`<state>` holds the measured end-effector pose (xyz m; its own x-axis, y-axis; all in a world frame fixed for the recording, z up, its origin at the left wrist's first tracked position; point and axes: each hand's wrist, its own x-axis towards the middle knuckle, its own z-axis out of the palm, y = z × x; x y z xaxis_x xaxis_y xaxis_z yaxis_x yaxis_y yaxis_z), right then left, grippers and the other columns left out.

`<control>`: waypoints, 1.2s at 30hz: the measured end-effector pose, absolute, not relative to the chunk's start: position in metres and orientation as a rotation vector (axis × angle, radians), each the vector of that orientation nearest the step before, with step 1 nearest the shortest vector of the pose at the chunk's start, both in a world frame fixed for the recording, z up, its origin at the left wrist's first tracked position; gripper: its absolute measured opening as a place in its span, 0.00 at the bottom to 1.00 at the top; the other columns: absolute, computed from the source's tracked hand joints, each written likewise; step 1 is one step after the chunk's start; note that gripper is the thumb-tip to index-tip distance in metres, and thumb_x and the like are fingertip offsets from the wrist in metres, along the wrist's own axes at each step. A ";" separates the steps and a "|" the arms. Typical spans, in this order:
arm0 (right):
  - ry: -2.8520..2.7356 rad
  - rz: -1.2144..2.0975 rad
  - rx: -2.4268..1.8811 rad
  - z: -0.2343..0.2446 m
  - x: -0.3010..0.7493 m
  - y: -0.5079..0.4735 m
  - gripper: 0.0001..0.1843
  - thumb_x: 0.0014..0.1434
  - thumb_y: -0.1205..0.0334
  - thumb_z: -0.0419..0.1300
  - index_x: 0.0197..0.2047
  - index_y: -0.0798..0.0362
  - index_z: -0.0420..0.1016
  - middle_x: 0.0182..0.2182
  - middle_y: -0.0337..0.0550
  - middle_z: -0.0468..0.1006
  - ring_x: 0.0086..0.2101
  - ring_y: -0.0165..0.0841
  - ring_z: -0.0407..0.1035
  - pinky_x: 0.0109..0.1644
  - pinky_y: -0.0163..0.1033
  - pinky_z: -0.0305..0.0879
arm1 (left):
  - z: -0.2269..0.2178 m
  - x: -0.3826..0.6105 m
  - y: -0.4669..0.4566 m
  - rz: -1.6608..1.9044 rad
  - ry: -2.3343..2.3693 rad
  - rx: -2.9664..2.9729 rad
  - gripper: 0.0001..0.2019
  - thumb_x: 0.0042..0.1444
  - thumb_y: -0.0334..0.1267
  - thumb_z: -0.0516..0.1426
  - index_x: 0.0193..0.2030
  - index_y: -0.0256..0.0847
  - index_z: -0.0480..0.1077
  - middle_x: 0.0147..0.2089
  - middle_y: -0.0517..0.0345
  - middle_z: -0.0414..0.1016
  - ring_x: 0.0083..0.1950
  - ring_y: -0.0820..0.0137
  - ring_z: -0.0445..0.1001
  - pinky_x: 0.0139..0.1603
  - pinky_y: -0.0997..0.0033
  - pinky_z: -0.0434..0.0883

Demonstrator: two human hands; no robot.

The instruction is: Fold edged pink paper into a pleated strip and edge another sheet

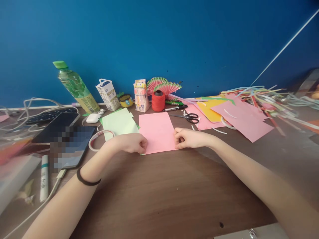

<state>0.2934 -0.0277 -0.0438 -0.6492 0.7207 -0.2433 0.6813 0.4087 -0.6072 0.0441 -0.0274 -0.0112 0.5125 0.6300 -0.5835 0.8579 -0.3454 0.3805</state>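
Observation:
A sheet of pink paper lies flat on the table in front of me, with a sliver of green showing under its near left corner. My left hand is closed at the sheet's lower left edge, fingers curled over the corner. On the opposite side, my right hand pinches the right edge near the lower corner. Light green paper sits just left of the pink sheet. Black-handled scissors rest beyond my right hand, and a roll of tape lies by my left forearm.
Along the blue wall stand a green-capped bottle, a milk carton, a tissue pack, red thread and folded paper fans. Pink and yellow papers lie right. A tablet and white marker are left.

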 end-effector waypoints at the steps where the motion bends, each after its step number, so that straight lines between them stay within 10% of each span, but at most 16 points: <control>1: -2.590 1.070 -1.290 -0.044 0.294 -0.027 0.08 0.48 0.58 0.60 0.25 0.54 0.71 0.34 0.39 0.63 0.31 0.28 0.61 0.36 0.35 0.59 | -0.011 0.044 -0.027 -0.446 1.212 2.093 0.03 0.42 0.36 0.51 0.23 0.39 0.63 0.24 0.63 0.66 0.26 0.73 0.62 0.26 0.74 0.58; 30: -2.664 1.009 -1.248 -0.046 0.296 -0.029 0.08 0.51 0.57 0.57 0.29 0.53 0.64 0.34 0.39 0.61 0.33 0.31 0.60 0.37 0.37 0.57 | -0.009 0.056 -0.047 -0.498 1.100 2.391 0.15 0.44 0.24 0.47 0.39 0.42 0.62 0.38 0.57 0.62 0.29 0.72 0.61 0.31 0.71 0.59; 36: -2.751 0.976 -0.956 -0.043 0.290 -0.032 0.06 0.54 0.67 0.52 0.34 0.50 0.69 0.39 0.42 0.65 0.44 0.37 0.57 0.53 0.49 0.50 | -0.005 0.062 -0.049 -0.593 1.079 2.326 0.21 0.42 0.21 0.46 0.41 0.46 0.65 0.39 0.57 0.57 0.30 0.71 0.60 0.34 0.71 0.60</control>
<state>0.2898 -0.0322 -0.0430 -0.8042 0.5789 -0.1349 0.5345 0.6051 -0.5901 0.0621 -0.0487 -0.0050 0.5902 0.5683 -0.5733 0.7885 -0.5582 0.2584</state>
